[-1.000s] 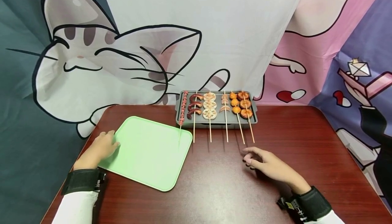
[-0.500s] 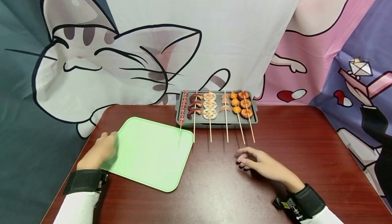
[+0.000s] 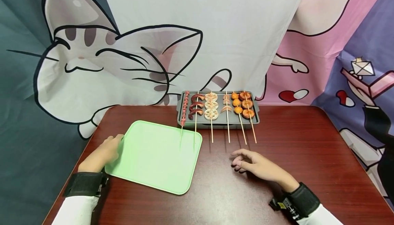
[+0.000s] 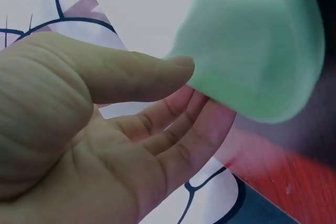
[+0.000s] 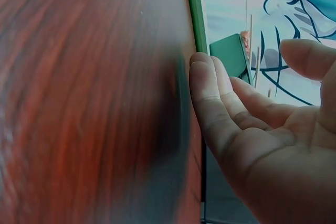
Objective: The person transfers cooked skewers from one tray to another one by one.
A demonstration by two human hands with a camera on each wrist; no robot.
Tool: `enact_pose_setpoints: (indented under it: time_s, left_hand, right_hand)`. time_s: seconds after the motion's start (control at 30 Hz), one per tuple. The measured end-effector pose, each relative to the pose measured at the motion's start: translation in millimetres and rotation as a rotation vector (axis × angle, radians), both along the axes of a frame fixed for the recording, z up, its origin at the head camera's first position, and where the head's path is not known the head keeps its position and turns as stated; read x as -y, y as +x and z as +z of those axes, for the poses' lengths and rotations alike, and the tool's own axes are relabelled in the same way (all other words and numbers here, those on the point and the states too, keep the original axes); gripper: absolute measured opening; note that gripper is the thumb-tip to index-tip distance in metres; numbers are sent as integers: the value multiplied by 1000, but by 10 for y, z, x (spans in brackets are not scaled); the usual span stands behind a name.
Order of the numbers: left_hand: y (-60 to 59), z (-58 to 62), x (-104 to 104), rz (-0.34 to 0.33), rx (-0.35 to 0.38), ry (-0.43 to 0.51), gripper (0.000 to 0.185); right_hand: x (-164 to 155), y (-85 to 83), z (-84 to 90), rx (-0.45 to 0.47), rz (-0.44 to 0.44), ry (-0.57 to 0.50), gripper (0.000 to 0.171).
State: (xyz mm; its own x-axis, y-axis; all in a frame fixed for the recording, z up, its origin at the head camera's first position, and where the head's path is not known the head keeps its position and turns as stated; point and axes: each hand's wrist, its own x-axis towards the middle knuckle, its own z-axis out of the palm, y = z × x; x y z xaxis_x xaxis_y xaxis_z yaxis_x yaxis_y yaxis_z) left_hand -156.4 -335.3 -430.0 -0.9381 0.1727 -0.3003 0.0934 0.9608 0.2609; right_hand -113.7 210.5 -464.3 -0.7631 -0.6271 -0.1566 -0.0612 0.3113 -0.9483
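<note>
My left hand point(image 3: 107, 148) lies at the left edge of a pale green tray point(image 3: 157, 156) on the dark red table; in the left wrist view its straight fingers point(image 4: 210, 114) and thumb touch the green tray's point(image 4: 252, 51) corner. My right hand point(image 3: 246, 161) hovers low over the table with relaxed fingers, holding nothing, just right of the green tray and in front of the skewer sticks. A grey tray point(image 3: 256, 115) at the back holds several skewers, among them lotus root slices point(image 3: 211, 109) and brown rounds point(image 3: 247, 105). The right wrist view shows my right hand's point(image 5: 252, 77) loose fingers near the green tray's edge point(image 5: 195, 14).
The skewer sticks point(image 3: 243, 134) overhang the grey tray's front rim, and the two leftmost reach over the green tray's far corner. A cartoon cat curtain point(image 3: 123, 57) hangs behind the table. Bare table point(image 3: 307, 149) stretches to the right.
The green tray has slid to the right, under the leftmost stick ends, with my left hand following it. My right hand has drifted left and a little toward me.
</note>
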Motion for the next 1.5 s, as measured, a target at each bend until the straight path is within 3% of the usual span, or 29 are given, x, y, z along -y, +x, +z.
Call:
enact_pose_setpoints:
  time_s: [0.17,0.37,0.73,1.1,1.5]
  left_hand:
    - [38,7,-79,-40,-19,6,59]
    - [61,0,-166,-34,0,25,56]
    - [102,-16,-244,-59,-35,131,45]
    - [170,17,-371,-43,75,270,49]
    - [200,21,-486,-21,113,338,46]
  right_hand:
    - [43,22,11,26,6,-9,42]
    - [90,23,17,76,6,-40,42]
    - [272,-17,-69,201,-52,-78,44]
    - [405,-78,-125,252,-93,-90,42]
    - [462,-145,-101,256,-158,-37,26]
